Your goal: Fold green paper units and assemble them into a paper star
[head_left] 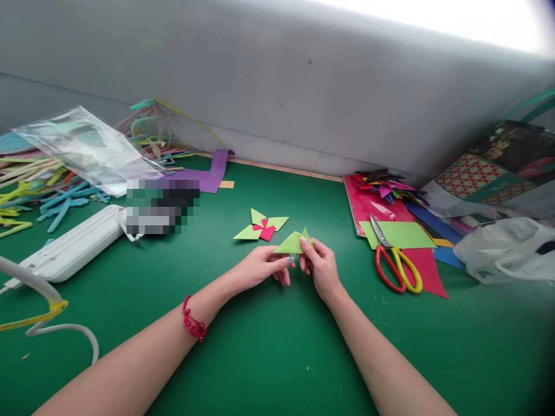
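A folded light-green paper piece [289,243] is held up over the green table, its long point toward the left and a small tip rising at the right. The right end is pinched between the thumb and fingers of my right hand [321,267]. My left hand [259,267] grips the lower left edge, with its thumb in front and the other fingers curled beneath; some of the contact is hidden. Just beyond my hands lies a folded paper pinwheel shape [262,226] with light-green points and a red middle.
Scissors [395,260] with red and yellow handles lie at right on green and red paper sheets [427,271]. Behind them are several folded colourful pieces [385,185] and a plastic bag [507,254]. At left are a white device [76,242], purple paper [210,176] and paper strips [65,199].
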The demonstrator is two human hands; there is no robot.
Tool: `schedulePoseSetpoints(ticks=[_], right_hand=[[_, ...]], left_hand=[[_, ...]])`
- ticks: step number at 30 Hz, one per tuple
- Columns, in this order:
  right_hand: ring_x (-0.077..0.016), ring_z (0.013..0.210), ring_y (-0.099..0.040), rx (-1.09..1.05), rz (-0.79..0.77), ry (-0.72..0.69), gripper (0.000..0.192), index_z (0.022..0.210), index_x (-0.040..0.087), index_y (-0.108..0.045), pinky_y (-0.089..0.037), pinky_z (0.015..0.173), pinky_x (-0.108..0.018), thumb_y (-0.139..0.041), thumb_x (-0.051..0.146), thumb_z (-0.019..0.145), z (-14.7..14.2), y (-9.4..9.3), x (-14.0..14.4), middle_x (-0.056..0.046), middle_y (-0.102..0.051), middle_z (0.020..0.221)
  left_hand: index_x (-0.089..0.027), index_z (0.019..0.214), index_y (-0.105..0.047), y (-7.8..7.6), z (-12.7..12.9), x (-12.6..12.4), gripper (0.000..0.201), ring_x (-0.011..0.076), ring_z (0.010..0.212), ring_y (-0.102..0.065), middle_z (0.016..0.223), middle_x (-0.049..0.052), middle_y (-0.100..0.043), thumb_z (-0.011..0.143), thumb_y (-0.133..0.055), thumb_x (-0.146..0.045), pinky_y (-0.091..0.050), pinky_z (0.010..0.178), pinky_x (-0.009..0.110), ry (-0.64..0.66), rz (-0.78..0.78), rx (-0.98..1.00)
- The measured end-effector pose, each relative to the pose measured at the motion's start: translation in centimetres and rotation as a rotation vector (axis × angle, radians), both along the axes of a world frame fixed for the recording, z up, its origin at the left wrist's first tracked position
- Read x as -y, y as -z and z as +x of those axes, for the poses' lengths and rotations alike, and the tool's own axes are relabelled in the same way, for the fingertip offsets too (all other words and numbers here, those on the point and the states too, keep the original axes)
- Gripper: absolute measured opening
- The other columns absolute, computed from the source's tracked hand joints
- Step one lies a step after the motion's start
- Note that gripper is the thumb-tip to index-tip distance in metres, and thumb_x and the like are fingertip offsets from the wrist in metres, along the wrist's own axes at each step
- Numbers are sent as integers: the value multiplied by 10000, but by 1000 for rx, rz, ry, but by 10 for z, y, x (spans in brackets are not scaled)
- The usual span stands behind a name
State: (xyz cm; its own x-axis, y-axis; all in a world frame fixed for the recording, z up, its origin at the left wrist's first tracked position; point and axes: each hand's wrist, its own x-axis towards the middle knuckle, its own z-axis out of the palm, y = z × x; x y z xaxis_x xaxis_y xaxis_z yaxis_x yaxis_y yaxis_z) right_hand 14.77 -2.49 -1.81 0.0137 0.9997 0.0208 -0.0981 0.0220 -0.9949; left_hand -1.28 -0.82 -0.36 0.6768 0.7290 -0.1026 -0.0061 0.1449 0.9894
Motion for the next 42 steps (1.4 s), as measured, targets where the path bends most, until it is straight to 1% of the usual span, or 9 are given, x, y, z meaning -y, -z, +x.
schedulePoseSetpoints(ticks=[13, 20, 22, 24, 26, 29, 32, 35, 42], right_hand=[[-57, 372, -348, 21, 6, -7, 336, 563, 181, -448, -288, 386, -195, -517, 400, 808, 0, -1, 1, 56, -446, 410], [-59, 418, -420, -8, 12, -3, 190, 728, 194, -521, -330, 379, -184, -604, 364, 743, -3, -3, -1, 50, -533, 571], [-68, 471, -472, -21, 1, 68, 197, 772, 192, -550, -396, 431, -194, -624, 366, 718, -4, -4, -2, 23, -589, 687], [-114, 606, -555, -50, -13, 111, 226, 823, 190, -554, -467, 530, -228, -624, 373, 710, -4, -6, -2, -18, -626, 821], [-169, 753, -594, -80, -13, 100, 224, 817, 194, -522, -497, 630, -279, -612, 374, 720, -4, -7, -2, -46, -643, 878], [-204, 829, -612, -115, -4, 66, 241, 752, 211, -432, -500, 683, -321, -614, 367, 724, -4, -8, -1, -50, -659, 834], [-186, 720, -626, -114, -9, 41, 265, 793, 216, -416, -498, 569, -283, -621, 368, 721, -3, -7, -1, -26, -651, 747], [-141, 589, -587, -64, 7, -5, 249, 848, 208, -455, -447, 450, -224, -616, 356, 729, -3, -3, -1, -8, -631, 689], [-131, 620, -564, -23, 28, 9, 227, 820, 190, -534, -438, 433, -204, -616, 373, 714, -1, 0, -3, 2, -595, 702]], left_hand=[[-95, 889, -634, -2, -2, 1, 506, 172, 588, -616, 637, 99, -668, 889, -286, -462, -456, 607, 286, -1, -83, 44], [-121, 848, -610, -3, -1, 1, 480, 161, 580, -594, 620, 62, -639, 881, -286, -474, -445, 598, 279, -17, 21, -17], [-151, 771, -588, -5, -3, 1, 433, 147, 559, -562, 556, 15, -582, 869, -317, -475, -426, 594, 264, -165, 165, -122], [-176, 705, -547, -7, -8, -3, 361, 138, 578, -527, 574, -7, -540, 851, -375, -457, -401, 596, 251, -466, 380, -307], [-192, 735, -527, -6, -15, -9, 261, 145, 659, -513, 711, 3, -548, 829, -436, -418, -389, 627, 255, -776, 577, -515], [-202, 888, -513, 0, -25, -19, 207, 183, 804, -513, 903, 35, -531, 787, -508, -382, -381, 731, 305, -979, 693, -757], [-201, 944, -519, 9, -30, -23, 307, 244, 915, -492, 957, 65, -510, 744, -543, -432, -359, 779, 370, -901, 657, -953], [-197, 899, -535, 15, -29, -22, 319, 265, 937, -479, 948, 73, -506, 716, -559, -458, -350, 781, 385, -802, 643, -1026], [-197, 811, -487, 12, -31, -23, 196, 169, 704, -499, 796, 12, -514, 741, -532, -375, -369, 619, 272, -778, 553, -798]])
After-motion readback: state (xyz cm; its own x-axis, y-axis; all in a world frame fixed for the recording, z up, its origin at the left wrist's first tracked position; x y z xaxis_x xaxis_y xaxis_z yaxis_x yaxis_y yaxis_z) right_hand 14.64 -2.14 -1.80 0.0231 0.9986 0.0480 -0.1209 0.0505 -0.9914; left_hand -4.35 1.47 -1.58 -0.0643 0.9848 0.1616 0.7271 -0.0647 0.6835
